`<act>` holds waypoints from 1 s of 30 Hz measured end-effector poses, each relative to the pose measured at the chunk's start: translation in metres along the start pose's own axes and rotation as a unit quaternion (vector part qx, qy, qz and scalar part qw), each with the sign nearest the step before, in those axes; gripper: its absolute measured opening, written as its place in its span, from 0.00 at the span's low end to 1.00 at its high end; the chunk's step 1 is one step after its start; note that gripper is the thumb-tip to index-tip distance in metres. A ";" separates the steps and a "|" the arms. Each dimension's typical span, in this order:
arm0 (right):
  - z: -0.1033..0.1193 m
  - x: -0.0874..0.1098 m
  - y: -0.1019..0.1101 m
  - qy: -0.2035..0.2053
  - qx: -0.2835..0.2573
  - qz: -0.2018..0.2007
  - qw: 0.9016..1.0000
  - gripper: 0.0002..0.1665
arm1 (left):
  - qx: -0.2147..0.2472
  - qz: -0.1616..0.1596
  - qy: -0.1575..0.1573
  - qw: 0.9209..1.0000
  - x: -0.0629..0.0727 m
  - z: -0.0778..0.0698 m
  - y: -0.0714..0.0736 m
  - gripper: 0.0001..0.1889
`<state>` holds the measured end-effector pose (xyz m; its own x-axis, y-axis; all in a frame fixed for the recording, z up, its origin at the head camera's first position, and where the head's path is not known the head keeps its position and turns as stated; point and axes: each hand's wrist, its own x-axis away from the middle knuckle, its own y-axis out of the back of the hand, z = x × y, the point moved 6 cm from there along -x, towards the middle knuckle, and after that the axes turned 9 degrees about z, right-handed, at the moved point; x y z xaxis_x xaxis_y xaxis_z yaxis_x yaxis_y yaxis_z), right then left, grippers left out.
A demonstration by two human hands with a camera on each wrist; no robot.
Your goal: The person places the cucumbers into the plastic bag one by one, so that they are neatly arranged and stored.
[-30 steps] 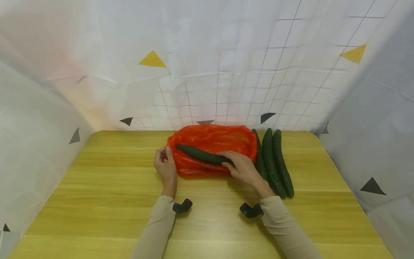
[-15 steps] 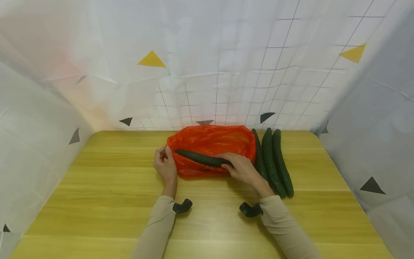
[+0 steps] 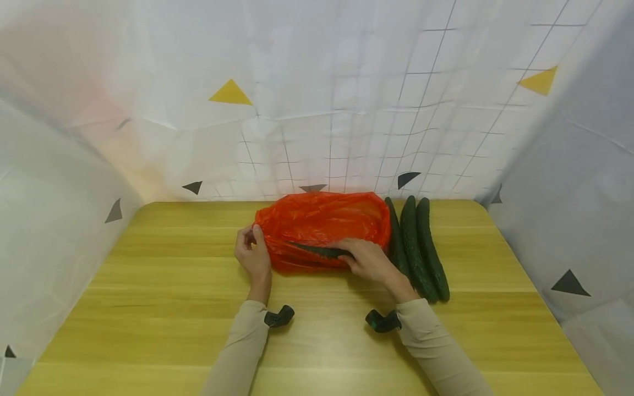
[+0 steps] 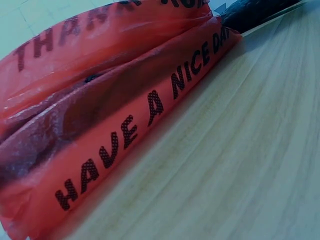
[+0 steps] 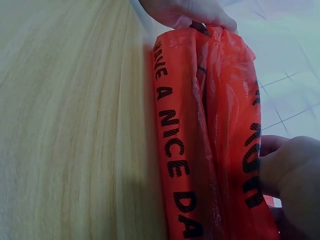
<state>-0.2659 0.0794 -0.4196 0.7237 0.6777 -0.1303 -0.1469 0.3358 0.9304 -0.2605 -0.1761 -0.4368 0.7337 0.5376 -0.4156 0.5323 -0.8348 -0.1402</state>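
An orange-red plastic bag lies with its mouth up at the far side of the table. At its left end my left hand pinches the rim between thumb and fingers. My right hand grips the right end of a dark green cucumber, which lies low along the front inside of the bag. The front plastic hides part of that cucumber. In the right wrist view, the left hand holds the far end of the bag and the right hand reaches in over the printed side.
Three more cucumbers lie side by side on the table, just right of the bag. A white sheet wall with grid lines rises behind the wooden table. Dark cameras are strapped to both wrists.
My right hand has lowered the cucumber toward the front of the bag, and its left end has sunk behind the front plastic. The left hand keeps its hold on the rim.
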 end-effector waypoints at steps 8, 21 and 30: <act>0.002 0.000 -0.001 -0.005 0.000 0.011 1.000 0.22 | -0.007 0.003 0.016 1.000 0.000 -0.001 0.000 0.12; 0.000 -0.002 -0.009 -0.011 0.028 0.034 0.999 0.23 | 0.008 -0.002 0.028 1.000 -0.005 0.032 0.001 0.14; 0.000 -0.002 -0.010 -0.020 0.014 0.053 0.998 0.22 | 0.010 -0.008 0.027 1.000 -0.005 0.034 0.002 0.14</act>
<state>-0.2660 0.0749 -0.4290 0.7313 0.6818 -0.0182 -0.2054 0.2455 0.9474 -0.2772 -0.1850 -0.4651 0.7467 0.5567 -0.3641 0.5364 -0.8276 -0.1655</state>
